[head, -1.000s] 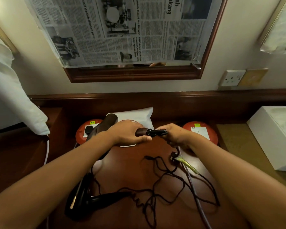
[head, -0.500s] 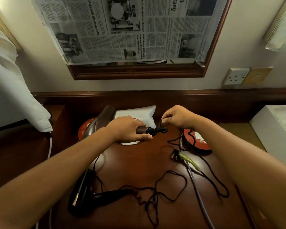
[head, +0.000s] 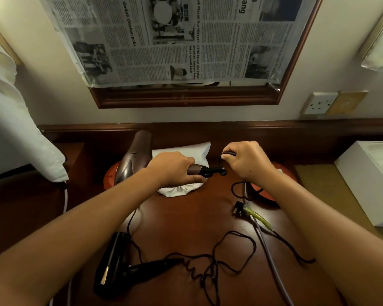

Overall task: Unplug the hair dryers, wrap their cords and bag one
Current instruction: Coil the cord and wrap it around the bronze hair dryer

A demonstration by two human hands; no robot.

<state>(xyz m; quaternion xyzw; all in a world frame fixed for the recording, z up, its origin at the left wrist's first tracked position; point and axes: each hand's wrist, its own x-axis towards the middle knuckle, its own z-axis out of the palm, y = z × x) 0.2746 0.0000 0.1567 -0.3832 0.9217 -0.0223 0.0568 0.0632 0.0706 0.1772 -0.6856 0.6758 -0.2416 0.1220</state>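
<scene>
- Two hair dryers are in view on a dark polished wooden desk; the black hair dryer lies on its side nearest the camera, its handle pointing right.
- From that handle a thin black cord runs in loose tangled loops over the middle of the desk, crossing a grey cable that has a yellow-green sleeve near a black plug lying flat on the wood.
- Further back, the left hand is wrapped around the handle of the brown hair dryer, fingers curled tight, holding it above the desk with the barrel pointing up and away.
- Just beside it, the right hand pinches a loop of that dryer's cord between thumb and fingertips, next to the black strain relief at the handle's end.
- Under the hands lies a white cloth bag, with a red round disc to its left and another to its right; their labels are too small to read.
- A white box sits at the right edge.
- On the cream wall behind are a white socket with nothing plugged in and a wood-framed mirror covered by newspaper.
- Readable sideways print includes "dadah ditahan polis", "Masjid Nur Hidayah" and "USNO keluar GRS".
</scene>
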